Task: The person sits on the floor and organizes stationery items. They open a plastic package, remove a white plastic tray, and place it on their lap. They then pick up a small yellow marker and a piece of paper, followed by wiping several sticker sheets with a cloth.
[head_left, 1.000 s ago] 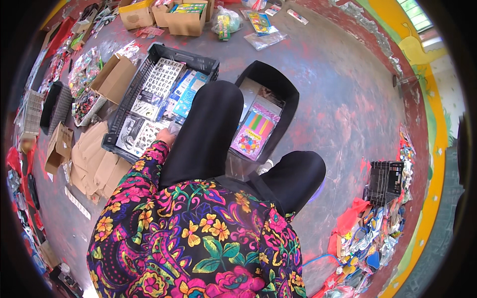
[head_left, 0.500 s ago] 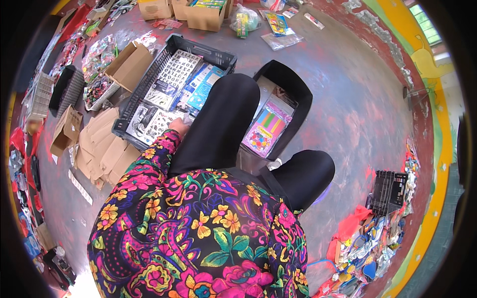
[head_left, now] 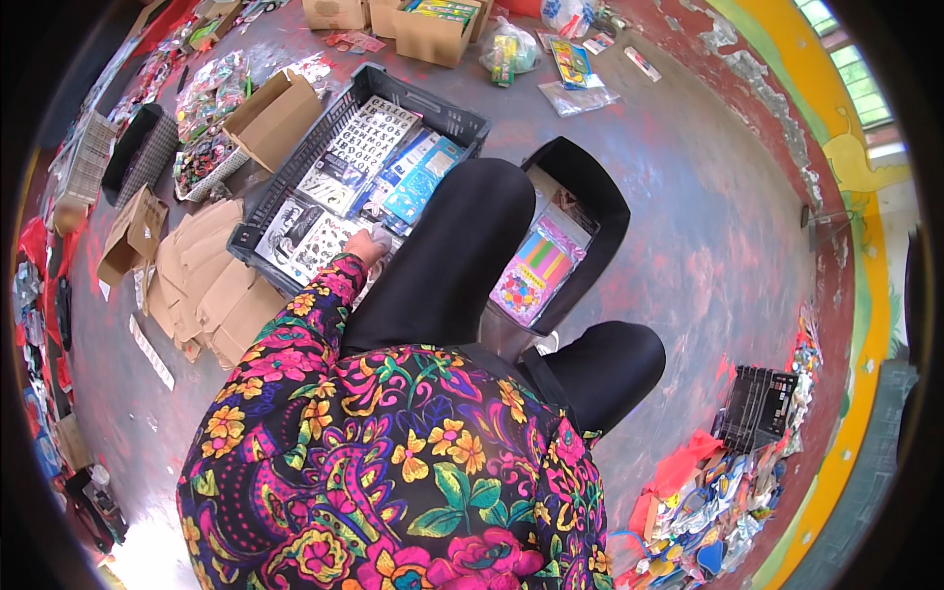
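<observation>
My left hand [head_left: 366,247] reaches over the near side of a dark plastic crate [head_left: 258,205], its fingers closed round a small greyish bit too unclear to name. Beneath and beside it lie sheets with black designs [head_left: 292,224] in clear sleeves. Deeper in the crate are black-and-white letter sheets [head_left: 371,133] and blue packets [head_left: 421,182]. My right hand does not show; its sleeve runs down along my body. Between my knees stands a black bin [head_left: 612,221] holding a colourful packet [head_left: 536,270] with striped and dotted parts.
Flattened cardboard [head_left: 211,290] and an open cardboard box [head_left: 273,120] lie left of the crate. Farther off are boxes [head_left: 433,37] and a plastic bag of goods [head_left: 509,49]. At the lower right, a black crate [head_left: 755,408] stands by a mixed heap [head_left: 708,511].
The view has shifted a little, so the crate and bin sit slightly lower and to the right. My left hand stays at the crate's near side, with the greyish bit at its fingers.
</observation>
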The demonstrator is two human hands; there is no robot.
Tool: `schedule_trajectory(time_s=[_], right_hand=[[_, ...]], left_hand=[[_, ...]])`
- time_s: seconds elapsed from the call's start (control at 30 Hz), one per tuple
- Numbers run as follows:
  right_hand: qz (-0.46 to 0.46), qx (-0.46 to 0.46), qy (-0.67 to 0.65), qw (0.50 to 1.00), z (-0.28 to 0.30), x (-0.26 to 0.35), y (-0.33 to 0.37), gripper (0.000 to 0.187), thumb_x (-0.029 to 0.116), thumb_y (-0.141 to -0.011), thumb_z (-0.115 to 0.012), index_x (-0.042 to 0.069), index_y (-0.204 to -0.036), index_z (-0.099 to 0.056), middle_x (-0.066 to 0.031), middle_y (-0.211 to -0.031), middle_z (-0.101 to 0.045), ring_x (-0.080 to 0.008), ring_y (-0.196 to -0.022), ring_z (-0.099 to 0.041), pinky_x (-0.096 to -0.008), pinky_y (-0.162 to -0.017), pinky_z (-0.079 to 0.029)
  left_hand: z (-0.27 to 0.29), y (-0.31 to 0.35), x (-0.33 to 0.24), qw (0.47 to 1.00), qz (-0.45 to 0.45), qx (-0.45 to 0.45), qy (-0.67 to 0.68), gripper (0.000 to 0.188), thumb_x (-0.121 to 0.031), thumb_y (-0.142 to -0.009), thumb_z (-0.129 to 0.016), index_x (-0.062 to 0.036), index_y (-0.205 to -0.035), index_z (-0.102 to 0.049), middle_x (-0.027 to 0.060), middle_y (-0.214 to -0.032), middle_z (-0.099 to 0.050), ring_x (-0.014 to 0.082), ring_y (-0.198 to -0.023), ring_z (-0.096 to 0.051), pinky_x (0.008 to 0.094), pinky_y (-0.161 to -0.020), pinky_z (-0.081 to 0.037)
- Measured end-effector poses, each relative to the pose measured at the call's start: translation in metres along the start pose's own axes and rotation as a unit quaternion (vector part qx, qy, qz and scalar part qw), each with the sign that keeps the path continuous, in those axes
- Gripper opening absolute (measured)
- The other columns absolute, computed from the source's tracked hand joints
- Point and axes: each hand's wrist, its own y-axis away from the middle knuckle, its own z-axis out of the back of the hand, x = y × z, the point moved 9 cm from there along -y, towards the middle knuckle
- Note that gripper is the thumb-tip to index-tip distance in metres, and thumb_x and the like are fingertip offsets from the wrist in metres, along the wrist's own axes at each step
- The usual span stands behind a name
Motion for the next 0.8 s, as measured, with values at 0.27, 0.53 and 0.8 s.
schedule_trajectory(time_s=[0.27,0.53,0.8], right_hand=[[0.190,-0.176,-0.160,0.953,0.225,0.221,0.036,0.012,0.004,-0.084,-0.056,-0.004,-0.089,-0.064,-0.0080,-0.070,-0.064,-0.0101,-0.059,-0.061,-0.0217,-0.053,-0.049],[0.469,-0.155,-0.324,0.807,0.259,0.387,-0.029,0.074,0.011,-0.075,-0.071,0.004,-0.137,-0.031,-0.0155,-0.128,-0.045,-0.0211,-0.109,-0.052,-0.0284,-0.080,-0.048],[0.455,-0.252,-0.417,0.745,0.320,0.342,-0.043,0.029,0.011,-0.092,-0.053,-0.004,-0.117,-0.054,-0.0058,-0.111,-0.057,-0.0100,-0.094,-0.055,-0.0232,-0.079,-0.047]], left_hand=[[0.053,0.000,-0.102,0.757,-0.120,0.154,0.624,0.027,-0.011,-0.078,-0.054,0.0007,-0.102,-0.056,0.0094,-0.091,-0.062,0.0200,-0.079,-0.063,0.0307,-0.071,-0.052],[0.146,0.177,-0.314,0.707,-0.399,0.269,0.518,0.027,-0.017,-0.087,-0.057,-0.0031,-0.108,-0.048,0.0041,-0.099,-0.056,0.0124,-0.089,-0.056,0.0285,-0.080,-0.045],[0.100,0.229,-0.396,0.684,-0.405,0.355,0.493,0.011,-0.019,-0.091,-0.056,-0.0080,-0.091,-0.053,-0.0056,-0.072,-0.047,0.0012,-0.058,-0.040,0.0157,-0.050,-0.032]])
